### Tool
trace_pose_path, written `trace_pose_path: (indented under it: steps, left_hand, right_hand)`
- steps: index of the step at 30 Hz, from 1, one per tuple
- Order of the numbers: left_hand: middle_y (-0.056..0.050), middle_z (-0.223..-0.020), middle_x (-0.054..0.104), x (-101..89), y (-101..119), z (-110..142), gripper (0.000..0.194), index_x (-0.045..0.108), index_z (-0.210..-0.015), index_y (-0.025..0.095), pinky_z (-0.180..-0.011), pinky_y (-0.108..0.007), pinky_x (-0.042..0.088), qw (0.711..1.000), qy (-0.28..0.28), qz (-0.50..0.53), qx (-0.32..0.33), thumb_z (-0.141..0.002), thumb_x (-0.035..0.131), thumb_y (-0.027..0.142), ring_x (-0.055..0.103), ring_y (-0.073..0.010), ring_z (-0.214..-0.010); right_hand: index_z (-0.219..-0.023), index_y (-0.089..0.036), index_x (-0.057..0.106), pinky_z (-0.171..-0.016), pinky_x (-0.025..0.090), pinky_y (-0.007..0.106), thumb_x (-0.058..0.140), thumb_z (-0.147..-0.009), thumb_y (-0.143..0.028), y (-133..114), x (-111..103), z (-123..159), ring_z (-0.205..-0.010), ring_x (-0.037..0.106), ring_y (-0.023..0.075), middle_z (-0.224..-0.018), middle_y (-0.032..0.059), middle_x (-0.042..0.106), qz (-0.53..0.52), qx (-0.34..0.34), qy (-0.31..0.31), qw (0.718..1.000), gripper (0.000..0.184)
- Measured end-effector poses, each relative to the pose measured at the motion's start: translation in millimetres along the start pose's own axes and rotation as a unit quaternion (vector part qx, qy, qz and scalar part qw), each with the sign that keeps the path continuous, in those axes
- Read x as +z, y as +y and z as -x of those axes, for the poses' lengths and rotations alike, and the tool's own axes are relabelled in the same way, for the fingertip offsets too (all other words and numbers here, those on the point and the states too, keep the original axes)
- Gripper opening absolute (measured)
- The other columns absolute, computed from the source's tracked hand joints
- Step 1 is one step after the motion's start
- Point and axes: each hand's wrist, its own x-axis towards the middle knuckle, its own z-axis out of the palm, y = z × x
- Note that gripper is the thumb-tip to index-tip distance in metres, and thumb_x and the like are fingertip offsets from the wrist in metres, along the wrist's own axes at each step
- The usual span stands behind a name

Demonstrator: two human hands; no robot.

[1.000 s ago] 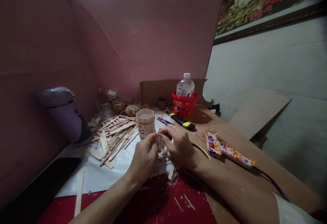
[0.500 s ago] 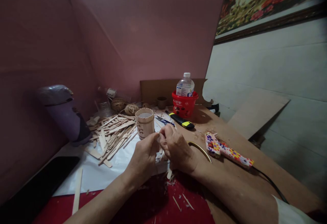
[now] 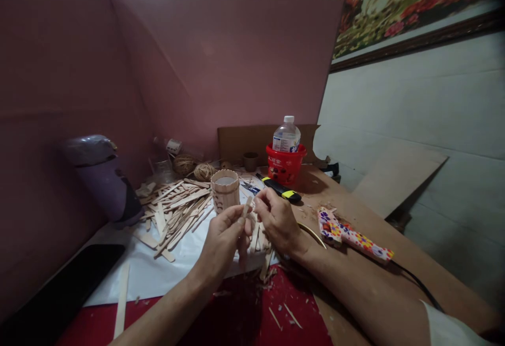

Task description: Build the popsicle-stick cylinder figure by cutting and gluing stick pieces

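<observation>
My left hand (image 3: 223, 238) pinches a short piece of craft stick (image 3: 248, 206) between thumb and fingers, its tip pointing up. Close beside it, my right hand (image 3: 278, 222) has its thumb and fingertips pressed together; whatever they hold, if anything, is too small to make out. A round cup of craft sticks (image 3: 225, 194) with a scalloped rim stands upright just behind my left hand. Loose craft sticks (image 3: 258, 238) lie below and between the hands, partly hidden by them.
A pile of craft sticks (image 3: 183, 204) covers the white sheet (image 3: 145, 275) at left. Behind are twine balls (image 3: 204, 171), scissors (image 3: 251, 188), a black-and-yellow utility knife (image 3: 282, 189) and a red bucket (image 3: 284, 166) holding a bottle. A flowered glue gun (image 3: 355, 235) lies right, a purple tumbler (image 3: 104, 183) stands left.
My hands have moved slightly apart. The short craft stick piece now shows upright in my left fingers, and more loose sticks are visible between the hands.
</observation>
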Motion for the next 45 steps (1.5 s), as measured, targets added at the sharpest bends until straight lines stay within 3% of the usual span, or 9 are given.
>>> trace_pose_path:
  steps: [5, 8, 13, 17, 26, 34, 38, 42, 45]
  left_hand:
    - [0.005, -0.061, 0.047, -1.4, 0, -2, 0.023, 0.058, -0.091, 0.014, -0.028, -0.019, 0.033, 0.999, 0.033, -0.033, 0.018, -0.079, 0.059, 0.034, 0.039, -0.0065, -0.036]
    - [0.005, -0.061, 0.048, -2.3, -4, -1, 0.019, 0.060, -0.090, 0.015, -0.033, -0.019, 0.031, 0.993, 0.045, -0.096, 0.052, -0.082, 0.054, 0.030, 0.037, -0.0054, -0.037]
    - [0.004, -0.062, 0.053, -8.9, -11, -1, 0.021, 0.062, -0.096, 0.017, -0.050, -0.022, 0.036, 0.957, 0.061, -0.254, 0.126, -0.085, 0.045, 0.017, 0.045, -0.0093, -0.051]
    - [0.002, -0.065, 0.056, -9.8, -8, 0, 0.021, 0.062, -0.096, 0.015, -0.056, -0.024, 0.037, 0.927, 0.059, -0.333, 0.163, -0.085, 0.044, 0.015, 0.048, -0.0120, -0.058]
    - [0.000, -0.072, 0.061, -6.3, -7, 1, 0.011, 0.057, -0.090, 0.018, -0.057, -0.023, 0.037, 0.925, 0.034, -0.343, 0.163, -0.084, 0.049, 0.021, 0.050, -0.0128, -0.061]
    - [-0.003, -0.079, 0.063, -6.9, -14, 1, 0.018, 0.055, -0.094, 0.018, -0.063, -0.027, 0.039, 0.908, 0.010, -0.387, 0.159, -0.078, 0.049, 0.013, 0.056, -0.0161, -0.068]
    - [0.000, -0.072, 0.059, -7.3, -15, -1, 0.009, 0.056, -0.087, 0.018, -0.059, -0.025, 0.038, 0.930, 0.015, -0.337, 0.143, -0.083, 0.048, 0.020, 0.050, -0.0140, -0.063]
    - [0.001, -0.069, 0.056, -10.0, -16, -5, 0.017, 0.056, -0.086, 0.017, -0.056, -0.024, 0.038, 0.964, 0.023, -0.244, 0.104, -0.088, 0.044, 0.028, 0.049, -0.0129, -0.061]
    - [0.000, -0.070, 0.058, -11.0, -17, -8, 0.016, 0.057, -0.085, 0.016, -0.058, -0.024, 0.039, 0.967, 0.028, -0.234, 0.102, -0.087, 0.047, 0.028, 0.051, -0.0132, -0.062]
  right_hand:
    - [-0.078, -0.018, 0.055, -0.054, 0.041, 0.024, 0.045, -0.088, -0.021, -7, 1, 5, -0.055, 0.053, 0.0120, -0.063, -0.0016, 0.057, -0.113, 0.044, -0.073, 0.990, 0.015]
    - [-0.082, -0.018, 0.056, -0.053, 0.045, 0.023, 0.050, -0.086, -0.025, -8, 2, 5, -0.053, 0.056, 0.0119, -0.061, -0.0023, 0.060, -0.225, 0.093, -0.105, 0.964, 0.010]
    - [-0.074, -0.017, 0.057, -0.039, 0.041, 0.020, 0.061, -0.079, -0.036, -8, 3, 2, -0.038, 0.048, 0.0090, -0.048, -0.0059, 0.055, -0.346, 0.152, -0.111, 0.919, 0.020]
    - [-0.070, -0.015, 0.061, -0.033, 0.041, 0.019, 0.068, -0.072, -0.039, -10, 2, 0, -0.035, 0.047, 0.0078, -0.048, -0.0060, 0.054, -0.405, 0.201, -0.109, 0.885, 0.025]
    - [-0.064, -0.015, 0.059, -0.029, 0.041, 0.016, 0.074, -0.062, -0.034, -18, 3, 1, -0.036, 0.053, 0.0086, -0.050, -0.0035, 0.060, -0.460, 0.267, -0.093, 0.842, 0.024]
    - [-0.065, -0.016, 0.059, -0.027, 0.040, 0.016, 0.062, -0.061, -0.021, -15, 10, 5, -0.032, 0.049, 0.0078, -0.043, -0.0070, 0.055, -0.439, 0.310, -0.068, 0.840, 0.007]
    - [-0.064, -0.016, 0.059, -0.029, 0.040, 0.016, 0.058, -0.061, -0.018, -15, 7, 3, -0.032, 0.048, 0.0071, -0.043, -0.0071, 0.055, -0.445, 0.295, -0.071, 0.842, 0.005]
    - [-0.060, -0.015, 0.058, -0.035, 0.044, 0.018, 0.059, -0.064, -0.022, -15, 4, 1, -0.035, 0.052, 0.0084, -0.045, -0.0042, 0.056, -0.462, 0.282, -0.109, 0.834, 0.008]
    - [-0.062, -0.015, 0.058, -0.035, 0.044, 0.018, 0.066, -0.064, -0.028, -14, 5, 2, -0.037, 0.054, 0.0086, -0.047, -0.0045, 0.056, -0.467, 0.287, -0.120, 0.828, 0.015]
